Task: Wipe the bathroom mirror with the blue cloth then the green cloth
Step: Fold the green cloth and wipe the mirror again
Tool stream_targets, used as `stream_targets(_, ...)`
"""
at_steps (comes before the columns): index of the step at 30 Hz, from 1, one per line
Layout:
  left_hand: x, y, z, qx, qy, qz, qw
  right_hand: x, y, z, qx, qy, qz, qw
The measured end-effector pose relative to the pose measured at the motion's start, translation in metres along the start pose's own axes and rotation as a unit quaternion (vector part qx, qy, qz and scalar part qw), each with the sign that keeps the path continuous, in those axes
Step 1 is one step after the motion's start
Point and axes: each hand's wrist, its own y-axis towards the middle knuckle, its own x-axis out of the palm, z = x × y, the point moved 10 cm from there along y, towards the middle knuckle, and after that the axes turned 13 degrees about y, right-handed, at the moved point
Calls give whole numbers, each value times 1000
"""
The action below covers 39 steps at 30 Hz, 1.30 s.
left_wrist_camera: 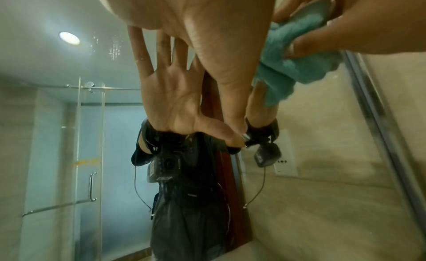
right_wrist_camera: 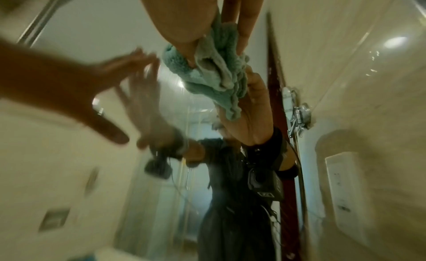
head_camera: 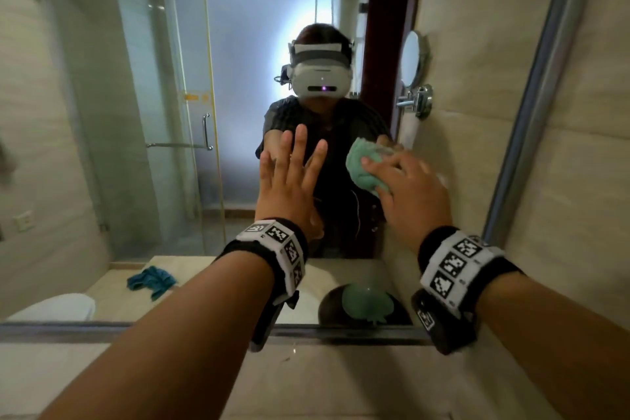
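The bathroom mirror (head_camera: 136, 112) fills the wall ahead. My right hand (head_camera: 409, 187) grips the bunched green cloth (head_camera: 361, 167) and presses it against the glass right of centre. The right wrist view shows the green cloth (right_wrist_camera: 214, 73) between thumb and fingers, touching its own reflection. My left hand (head_camera: 289, 177) lies flat on the glass with straight, spread fingers, left of the cloth. In the left wrist view the left palm (left_wrist_camera: 196, 19) meets its reflection, with the green cloth (left_wrist_camera: 299, 64) beside it. The blue cloth (head_camera: 151, 281) shows only as a reflection, crumpled on the counter at lower left.
The mirror's metal frame (head_camera: 531, 106) runs up the right side, with tiled wall beyond. A beige counter (head_camera: 306, 378) lies below the mirror. The reflection shows a round shaving mirror (head_camera: 414, 60), a glass shower door (head_camera: 191, 112), a toilet (head_camera: 54, 309) and a dark basin (head_camera: 364, 305).
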Motion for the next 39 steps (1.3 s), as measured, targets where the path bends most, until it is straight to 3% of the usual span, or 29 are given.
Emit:
stream_targets(5, -8, -4, -4, 7, 41, -12, 999, 43, -52, -7, -91, -67, -151, 982)
stream_targets(9, -38, 8, -17, 22, 60, -4, 998, 28, -23, -22, -145, -97, -199, 964)
stream_targets(14, -100, 59, -35, 31, 81, 67, 994, -41, 81, -5, -26, -60, -82, 994)
stream_targets(19, -153, 115, -44, 16, 84, 119, 989, -100, 151, 13, 60, -35, 37, 997)
stream_targets(22, -168, 144, -49, 5, 35, 111, 993, -93, 145, 9, 52, -33, 31, 998)
stream_targets(26, -161, 154, -49, -1, 2, 82, 997, -69, 122, 2, -22, -57, -34, 998)
stream_targets(30, -159, 153, -48, -4, 11, 77, 997, -74, 137, 8, -1, -67, -80, 995)
stream_targets(35, -156, 155, -47, -5, 11, 75, 997, -135, 207, 12, 29, -104, 31, 994)
stream_targets(39, -157, 153, -48, -5, 4, 74, 997, -136, 209, 11, 51, -86, 92, 991)
